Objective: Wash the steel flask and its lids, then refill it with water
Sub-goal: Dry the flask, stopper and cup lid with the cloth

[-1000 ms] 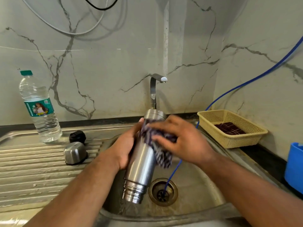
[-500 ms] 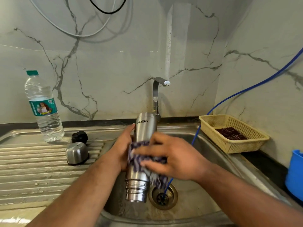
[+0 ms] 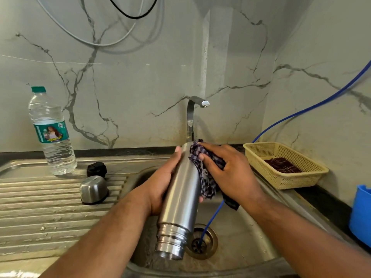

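Nearest to me, the open ringed mouth of the steel flask [image 3: 180, 197] points down and towards me over the sink [image 3: 251, 249], just left of the drain [image 3: 202, 243]. A thin blue hose [image 3: 301, 113] runs down into that drain. The flask is tilted, its base up by the foot of the tap [image 3: 192, 115]. My left hand [image 3: 162, 183] grips the body from the left, fingers wrapped round behind it and the thumb lying along the metal towards the base. My right hand [image 3: 228, 173] is on the other side at the upper end, fingers curled on a checked cloth [image 3: 202, 171] and pressing it against the flask's side, with the loose end hanging down. On the ribbed drainboard [image 3: 40, 207] to my left the steel cap [image 3: 93, 189] stands mouth down, and the black lid [image 3: 96, 169] is just behind it, both well apart from my hands. Further back stands a clear plastic water bottle [image 3: 52, 133] with a green cap. Its green label carries a picture of a person, a QR code and yellow lettering too small for me to read. To my right a yellow basket [image 3: 285, 177] holds a dark checked cloth [image 3: 281, 165], and a blue container [image 3: 361, 215] sits at the edge of view. Behind it all is the veined marble wall [image 3: 140, 87].
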The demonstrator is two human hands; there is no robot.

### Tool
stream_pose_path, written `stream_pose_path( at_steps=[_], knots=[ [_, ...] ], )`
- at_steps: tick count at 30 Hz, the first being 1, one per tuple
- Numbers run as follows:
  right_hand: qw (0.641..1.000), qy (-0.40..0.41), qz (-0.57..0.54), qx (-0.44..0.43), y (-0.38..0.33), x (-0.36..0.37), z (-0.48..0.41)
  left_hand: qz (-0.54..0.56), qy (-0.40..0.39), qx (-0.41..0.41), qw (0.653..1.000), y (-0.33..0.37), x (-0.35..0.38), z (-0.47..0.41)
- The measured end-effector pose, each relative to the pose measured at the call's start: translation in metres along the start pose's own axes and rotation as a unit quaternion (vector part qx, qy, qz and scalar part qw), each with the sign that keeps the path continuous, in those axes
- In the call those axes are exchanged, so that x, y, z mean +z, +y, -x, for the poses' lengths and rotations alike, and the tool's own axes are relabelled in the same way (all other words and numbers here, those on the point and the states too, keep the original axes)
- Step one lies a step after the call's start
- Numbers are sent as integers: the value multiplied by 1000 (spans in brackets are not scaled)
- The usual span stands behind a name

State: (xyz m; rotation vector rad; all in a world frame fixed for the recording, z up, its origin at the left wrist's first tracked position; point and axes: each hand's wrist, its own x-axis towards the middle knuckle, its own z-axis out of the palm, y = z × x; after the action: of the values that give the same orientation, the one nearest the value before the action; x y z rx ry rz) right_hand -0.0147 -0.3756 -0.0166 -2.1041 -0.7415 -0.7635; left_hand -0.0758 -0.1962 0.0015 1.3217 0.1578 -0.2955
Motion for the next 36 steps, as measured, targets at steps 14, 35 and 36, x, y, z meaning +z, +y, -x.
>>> stream_pose_path(
  at_steps=[14, 35, 36],
  knots=[
    [960, -200, -11, -194, -16, -4, 11, 10, 52, -8, 999, -2, -18, -5],
    [999, 29, -10, -27, 2, -5, 0, -48, -7, 57, 997, -4, 4, 2],
    [998, -9, 5, -63, -8, -3, 5, -47, -5, 66, 997, -4, 2, 2]
  ],
)
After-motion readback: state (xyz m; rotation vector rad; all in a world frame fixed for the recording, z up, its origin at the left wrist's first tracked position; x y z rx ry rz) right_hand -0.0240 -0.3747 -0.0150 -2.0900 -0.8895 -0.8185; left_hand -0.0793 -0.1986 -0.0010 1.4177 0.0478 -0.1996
